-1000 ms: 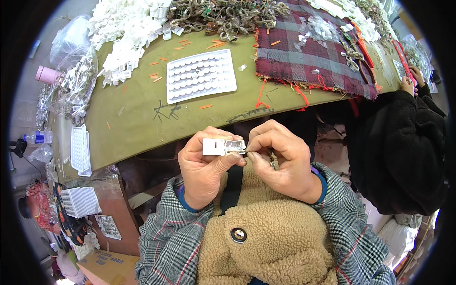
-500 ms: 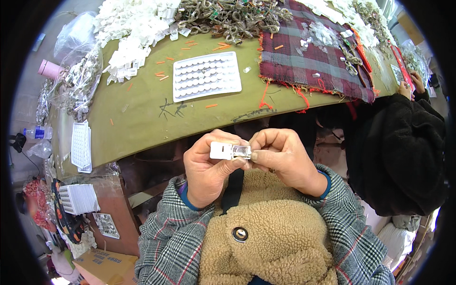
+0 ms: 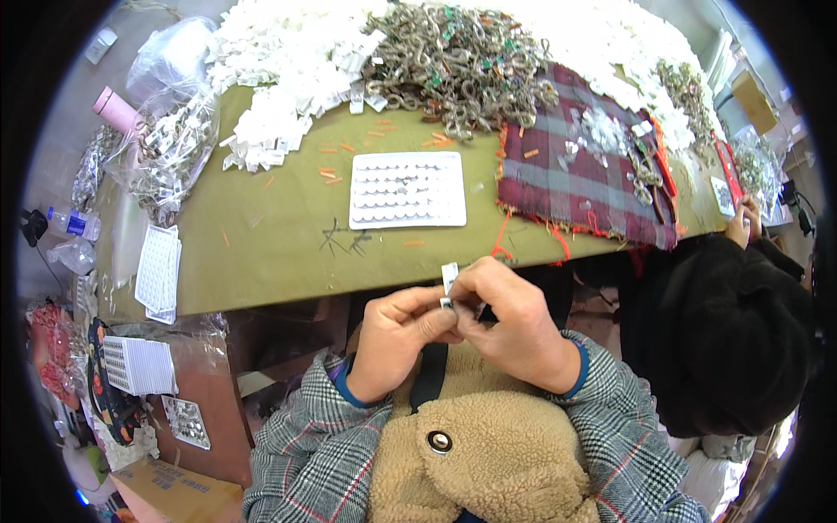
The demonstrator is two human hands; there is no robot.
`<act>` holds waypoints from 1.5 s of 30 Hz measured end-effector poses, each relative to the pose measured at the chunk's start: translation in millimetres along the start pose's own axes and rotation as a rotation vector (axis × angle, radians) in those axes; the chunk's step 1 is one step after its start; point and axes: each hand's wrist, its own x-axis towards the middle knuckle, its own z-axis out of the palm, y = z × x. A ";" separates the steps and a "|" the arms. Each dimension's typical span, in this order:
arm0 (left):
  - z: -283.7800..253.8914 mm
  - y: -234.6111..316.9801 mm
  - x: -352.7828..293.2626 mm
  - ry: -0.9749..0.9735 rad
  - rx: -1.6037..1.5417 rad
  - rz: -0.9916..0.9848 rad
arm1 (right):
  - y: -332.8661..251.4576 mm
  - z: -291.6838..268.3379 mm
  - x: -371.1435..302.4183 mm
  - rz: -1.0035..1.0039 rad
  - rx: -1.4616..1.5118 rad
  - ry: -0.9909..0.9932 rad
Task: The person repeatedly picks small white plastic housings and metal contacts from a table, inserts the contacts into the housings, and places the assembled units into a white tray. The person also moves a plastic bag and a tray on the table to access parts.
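Note:
In front of my chest, just off the near table edge, a small white plastic case stands tilted up on its edge between my fingertips. My left hand pinches its lower end between thumb and index finger. Thumb and fingers of my right hand close on it from the other side and cover much of it. A small dark spot shows low on the case; its clear part is hidden. Beyond my hands, a white tray with rows of small round silvery pieces lies on the table.
White plastic pieces and looped grey-brown cords are heaped at the back of the green table. Orange strips lie scattered. A plaid cloth carries clear bits. Stacked trays sit left; a co-worker sits right.
The white case has turned from lying level, its clear end showing, to upright on edge. My right hand has rolled over it, and my left hand has dropped slightly. The view has shifted.

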 end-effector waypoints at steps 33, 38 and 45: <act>-49.2 27.9 26.6 -0.136 -0.583 -0.027 | 47.7 15.5 85.8 -0.124 -0.316 -0.050; -45.7 27.7 26.3 -0.095 -0.502 0.004 | 50.3 17.9 85.4 -0.192 -0.412 -0.117; -41.1 25.2 26.6 -0.073 -0.533 0.050 | 51.2 13.4 84.1 -0.316 -0.470 -0.222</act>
